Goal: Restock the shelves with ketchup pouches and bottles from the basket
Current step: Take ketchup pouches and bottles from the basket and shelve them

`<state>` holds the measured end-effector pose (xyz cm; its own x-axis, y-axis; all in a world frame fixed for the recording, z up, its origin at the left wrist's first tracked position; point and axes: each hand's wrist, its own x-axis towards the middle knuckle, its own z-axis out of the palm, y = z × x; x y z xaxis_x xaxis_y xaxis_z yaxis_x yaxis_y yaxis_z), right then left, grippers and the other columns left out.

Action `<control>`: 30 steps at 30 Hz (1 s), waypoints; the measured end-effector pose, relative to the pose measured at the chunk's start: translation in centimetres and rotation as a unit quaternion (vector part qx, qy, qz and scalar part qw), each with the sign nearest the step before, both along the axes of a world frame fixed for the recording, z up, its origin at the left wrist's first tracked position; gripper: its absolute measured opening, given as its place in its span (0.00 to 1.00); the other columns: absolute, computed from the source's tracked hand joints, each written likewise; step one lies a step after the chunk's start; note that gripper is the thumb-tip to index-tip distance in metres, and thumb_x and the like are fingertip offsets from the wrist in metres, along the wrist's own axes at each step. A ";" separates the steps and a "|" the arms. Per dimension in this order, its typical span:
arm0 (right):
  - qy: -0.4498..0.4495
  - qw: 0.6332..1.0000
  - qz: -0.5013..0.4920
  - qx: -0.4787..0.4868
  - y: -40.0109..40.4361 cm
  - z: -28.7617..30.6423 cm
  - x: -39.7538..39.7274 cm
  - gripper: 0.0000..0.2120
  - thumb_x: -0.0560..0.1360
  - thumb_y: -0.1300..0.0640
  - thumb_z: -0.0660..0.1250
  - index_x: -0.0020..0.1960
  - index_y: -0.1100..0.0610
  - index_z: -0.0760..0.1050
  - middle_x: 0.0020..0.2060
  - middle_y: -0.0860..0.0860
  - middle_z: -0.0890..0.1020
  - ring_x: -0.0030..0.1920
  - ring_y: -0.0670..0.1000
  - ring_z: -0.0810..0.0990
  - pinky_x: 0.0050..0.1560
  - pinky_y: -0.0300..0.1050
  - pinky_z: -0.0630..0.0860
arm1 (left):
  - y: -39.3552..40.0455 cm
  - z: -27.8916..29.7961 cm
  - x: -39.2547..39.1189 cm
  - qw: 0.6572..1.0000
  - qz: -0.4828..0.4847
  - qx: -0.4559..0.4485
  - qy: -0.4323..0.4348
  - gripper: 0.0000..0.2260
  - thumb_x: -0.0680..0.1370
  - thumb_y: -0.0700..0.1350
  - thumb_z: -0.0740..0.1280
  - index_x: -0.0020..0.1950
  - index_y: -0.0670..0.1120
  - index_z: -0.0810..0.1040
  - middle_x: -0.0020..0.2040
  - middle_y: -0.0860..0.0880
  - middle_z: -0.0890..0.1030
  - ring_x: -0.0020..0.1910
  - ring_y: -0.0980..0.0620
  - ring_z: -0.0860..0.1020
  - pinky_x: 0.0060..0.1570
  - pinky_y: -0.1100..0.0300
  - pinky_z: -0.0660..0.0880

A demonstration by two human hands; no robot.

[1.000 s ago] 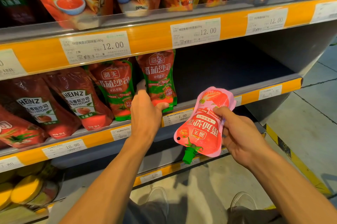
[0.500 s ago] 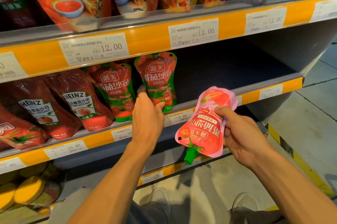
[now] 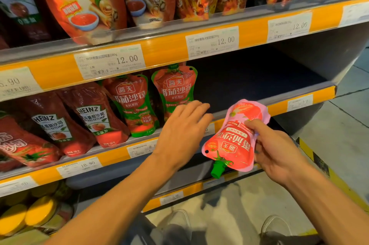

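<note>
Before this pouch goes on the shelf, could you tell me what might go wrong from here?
The pink ketchup pouch hangs cap-down in the right hand, so it needs turning and could slip. The open left hand hovers just in front of the green-edged ketchup pouch, which it might knock over.

A grey metal shelving unit [image 3: 327, 53] fills most of the view, its shelf fronts edged with orange strips [image 3: 165, 53] carrying white price labels [image 3: 212, 42]. The right part of the middle shelf [image 3: 259, 79] lies in deep shadow. Beyond the unit's right end is a pale tiled floor [image 3: 347, 123], and a yellow-and-black hazard stripe [image 3: 319, 163] runs along the unit's base.
</note>
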<state>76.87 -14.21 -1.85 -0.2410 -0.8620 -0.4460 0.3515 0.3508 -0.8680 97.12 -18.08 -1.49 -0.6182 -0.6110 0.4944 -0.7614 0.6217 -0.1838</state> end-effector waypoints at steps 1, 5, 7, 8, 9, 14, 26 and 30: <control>0.000 1.000 -0.004 0.004 0.0 0.0 -0.3 0.11 0.76 0.54 0.73 0.53 0.59 0.79 0.44 0.57 0.87 0.43 0.53 0.87 0.38 0.50 0.84 | -0.4 0.1 0.1 0.998 0.005 -0.009 -0.060 0.21 0.71 0.38 0.71 0.65 0.43 0.78 0.71 0.42 0.75 0.71 0.41 0.72 0.65 0.47 0.71; -0.001 1.000 -0.021 0.014 0.3 0.1 -1.6 0.11 0.76 0.54 0.73 0.54 0.60 0.79 0.46 0.58 0.87 0.46 0.55 0.86 0.40 0.50 0.83 | -2.0 -0.2 1.3 0.971 0.073 -0.029 -0.226 0.26 0.78 0.42 0.63 0.77 0.43 0.65 0.78 0.42 0.64 0.80 0.42 0.56 0.75 0.41 0.52; 0.003 1.000 -0.022 0.016 0.4 0.1 -2.1 0.11 0.76 0.54 0.73 0.54 0.59 0.79 0.46 0.58 0.87 0.47 0.56 0.86 0.39 0.50 0.84 | -2.5 -0.3 1.9 0.959 0.087 -0.052 -0.265 0.25 0.78 0.42 0.62 0.76 0.43 0.67 0.75 0.43 0.69 0.79 0.42 0.59 0.71 0.40 0.50; 0.004 1.000 -0.024 0.018 0.4 0.1 -2.3 0.11 0.76 0.54 0.73 0.53 0.59 0.79 0.47 0.58 0.87 0.48 0.56 0.86 0.39 0.50 0.84 | -2.6 -0.2 2.2 0.957 0.088 -0.062 -0.269 0.24 0.77 0.42 0.62 0.74 0.43 0.70 0.73 0.44 0.72 0.77 0.43 0.63 0.69 0.40 0.51; 0.004 0.999 -0.027 0.019 0.5 0.1 -2.5 0.11 0.76 0.54 0.73 0.53 0.59 0.79 0.47 0.58 0.87 0.47 0.56 0.86 0.38 0.51 0.84 | -2.6 -0.1 2.5 0.958 0.086 -0.068 -0.264 0.23 0.76 0.41 0.62 0.71 0.44 0.74 0.69 0.45 0.75 0.75 0.43 0.66 0.66 0.41 0.54; 0.003 0.999 -0.028 0.022 0.7 0.2 -3.1 0.13 0.76 0.54 0.73 0.56 0.60 0.78 0.48 0.59 0.87 0.44 0.55 0.86 0.33 0.48 0.83 | -2.7 -0.2 3.9 0.972 0.066 -0.068 -0.217 0.17 0.76 0.44 0.66 0.64 0.47 0.80 0.62 0.48 0.80 0.67 0.46 0.74 0.61 0.43 0.60; 0.006 1.000 -0.005 0.010 1.0 0.5 -2.2 0.11 0.75 0.53 0.73 0.54 0.57 0.78 0.41 0.55 0.88 0.39 0.51 0.87 0.31 0.46 0.82 | -1.9 0.6 4.0 0.993 0.033 0.035 -0.106 0.21 0.82 0.56 0.53 0.66 0.50 0.79 0.69 0.52 0.77 0.71 0.50 0.71 0.64 0.46 0.58; 0.038 0.999 0.028 -0.010 1.0 0.5 -1.6 0.11 0.76 0.55 0.72 0.53 0.61 0.81 0.43 0.58 0.87 0.40 0.53 0.87 0.39 0.51 0.84 | 0.4 -0.3 1.8 0.942 0.043 0.240 0.230 0.13 0.82 0.53 0.60 0.63 0.55 0.79 0.65 0.58 0.78 0.67 0.59 0.72 0.64 0.57 0.61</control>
<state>75.22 -13.16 -1.32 -0.2253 -0.8835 -0.4106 0.2643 0.3502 -0.8986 98.92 -17.63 -1.84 -0.3437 -0.8706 0.3520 -0.7434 0.4813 0.4645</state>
